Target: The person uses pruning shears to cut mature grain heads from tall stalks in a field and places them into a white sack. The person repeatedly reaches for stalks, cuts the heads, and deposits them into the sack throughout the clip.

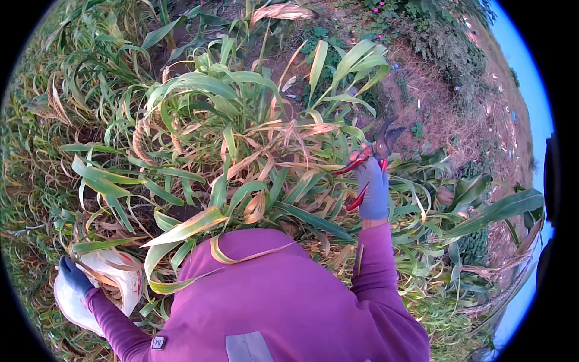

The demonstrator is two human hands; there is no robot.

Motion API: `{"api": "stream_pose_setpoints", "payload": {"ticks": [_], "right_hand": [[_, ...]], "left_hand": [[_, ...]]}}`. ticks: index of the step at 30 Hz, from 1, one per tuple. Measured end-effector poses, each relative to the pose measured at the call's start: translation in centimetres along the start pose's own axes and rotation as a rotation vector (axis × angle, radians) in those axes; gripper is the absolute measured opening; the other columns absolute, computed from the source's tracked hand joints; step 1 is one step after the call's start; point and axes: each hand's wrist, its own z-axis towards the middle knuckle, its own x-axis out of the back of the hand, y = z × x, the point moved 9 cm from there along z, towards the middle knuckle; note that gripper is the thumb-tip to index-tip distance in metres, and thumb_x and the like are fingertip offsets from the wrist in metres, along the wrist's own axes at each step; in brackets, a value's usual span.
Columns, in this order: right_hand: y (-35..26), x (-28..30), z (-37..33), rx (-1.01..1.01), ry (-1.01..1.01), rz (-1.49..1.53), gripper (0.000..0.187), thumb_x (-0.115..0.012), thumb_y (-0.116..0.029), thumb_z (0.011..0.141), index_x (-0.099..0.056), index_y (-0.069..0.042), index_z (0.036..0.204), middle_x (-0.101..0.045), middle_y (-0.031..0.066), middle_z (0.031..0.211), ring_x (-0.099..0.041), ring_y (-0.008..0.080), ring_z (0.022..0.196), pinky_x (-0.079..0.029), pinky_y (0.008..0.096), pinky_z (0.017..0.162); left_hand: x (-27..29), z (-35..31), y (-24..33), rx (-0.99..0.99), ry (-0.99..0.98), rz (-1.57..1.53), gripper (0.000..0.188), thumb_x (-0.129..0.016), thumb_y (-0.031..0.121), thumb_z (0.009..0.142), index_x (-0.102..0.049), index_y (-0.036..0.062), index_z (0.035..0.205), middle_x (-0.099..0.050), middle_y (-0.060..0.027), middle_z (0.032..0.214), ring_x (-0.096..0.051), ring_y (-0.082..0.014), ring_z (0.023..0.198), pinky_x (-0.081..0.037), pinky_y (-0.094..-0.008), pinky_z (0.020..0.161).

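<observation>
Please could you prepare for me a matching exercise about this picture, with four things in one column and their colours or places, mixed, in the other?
Column one:
1. Pruning shears
2. Sack
3. Long-sleeved top
4. Drooping seed heads

Column two:
A. Purple, on the person's body
B. Tan, among the green leaves at upper left
C. In the right gloved hand
D. White, beneath the left gloved hand

Right pairs: 1-C, 2-D, 3-A, 4-B

Dry ground [443,120] is lying open beyond the shears [382,148] in the right hand [373,190]. Leafy stalks [241,102] are screening the route left to the seed heads [140,142]. Leaves are crowding the upper side of the white bag [129,271].
</observation>
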Motion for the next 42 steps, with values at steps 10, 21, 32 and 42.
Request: {"api": "stream_pose_setpoints", "payload": {"ticks": [10, 21, 32, 42], "right_hand": [[2.0, 7.7, -4.1, -0.052, 0.24, -0.127, 0.034, -0.049, -0.018, 0.096, -0.048, -0.001, 0.126, -0.06, 0.0095, 0.103, -0.056, 0.0167, 0.097, -0.043, 0.0334, 0.094], [4.6, 10.5, -5.0, -0.138, 0.253, -0.203, 0.034, -0.053, -0.02, 0.096, -0.052, -0.001, 0.124, -0.061, 0.0062, 0.104, -0.058, 0.0157, 0.097, -0.043, 0.0323, 0.093], [6.4, 10.9, -5.8, -0.252, 0.246, -0.234, 0.033, -0.053, -0.017, 0.095, -0.05, 0.0, 0.123, -0.059, 0.0071, 0.098, -0.057, 0.0154, 0.092, -0.045, 0.0319, 0.088], [-1.0, 12.9, -9.4, -0.182, 0.331, -0.097, 0.036, -0.057, -0.016, 0.092, -0.049, 0.0, 0.123, -0.057, 0.0046, 0.086, -0.053, 0.0124, 0.078, -0.045, 0.0275, 0.075]], "left_hand": [[-18.2, 9.4, 11.3, -0.264, -0.671, 0.725, 0.058, -0.063, 0.042, 0.085, -0.055, -0.001, 0.123, -0.062, -0.0274, 0.114, -0.061, -0.0393, 0.105, -0.046, -0.0437, 0.089], [-22.1, -4.2, 45.7, -0.14, -0.672, -0.645, 0.014, -0.051, 0.015, 0.099, -0.063, 0.0062, 0.099, -0.054, 0.0047, 0.072, -0.039, 0.0008, 0.057, -0.031, -0.0163, 0.05], [-24.0, -22.4, 65.5, -0.401, -1.446, -0.962, 0.033, -0.053, 0.031, 0.098, -0.056, 0.0007, 0.112, -0.059, -0.0056, 0.078, -0.049, -0.0072, 0.059, -0.039, -0.0189, 0.054], [-25.3, -51.5, 67.2, -1.566, -2.133, -0.379, 0.034, -0.061, 0.026, 0.09, -0.058, 0.0094, 0.119, -0.062, -0.0116, 0.111, -0.059, -0.0345, 0.104, -0.048, -0.0408, 0.09]]}}
